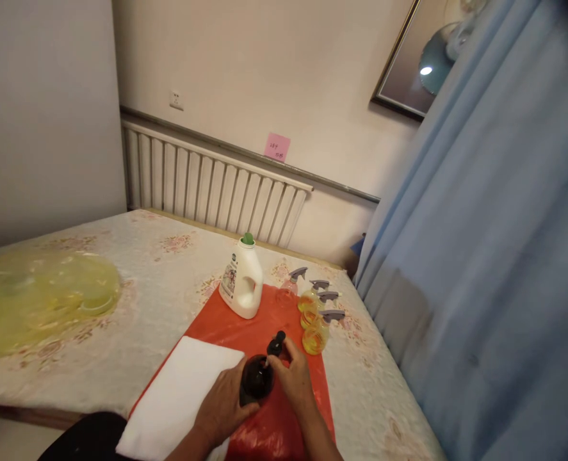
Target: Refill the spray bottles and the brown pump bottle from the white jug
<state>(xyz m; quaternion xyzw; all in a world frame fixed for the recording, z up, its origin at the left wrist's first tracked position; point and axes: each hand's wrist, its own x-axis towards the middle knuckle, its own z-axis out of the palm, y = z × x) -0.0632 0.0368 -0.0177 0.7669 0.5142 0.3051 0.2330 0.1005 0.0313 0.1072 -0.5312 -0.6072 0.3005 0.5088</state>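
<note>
My left hand is wrapped around a dark, rounded bottle above the red sheet. In my right hand, the fingers pinch a black pump head just above the bottle's mouth. A thin pale tube runs down from the head toward the opening; how far it goes in, I cannot tell. Beside my left wrist lies a folded white cloth. A large white jug with a green top stands upright beyond my hands. To its right are a pink spray bottle and several yellow ones with grey triggers.
The red plastic sheet covers part of a table with a floral cloth. Translucent yellow plastic spreads on the left. A blue curtain hangs along the right side. A radiator runs behind the far edge.
</note>
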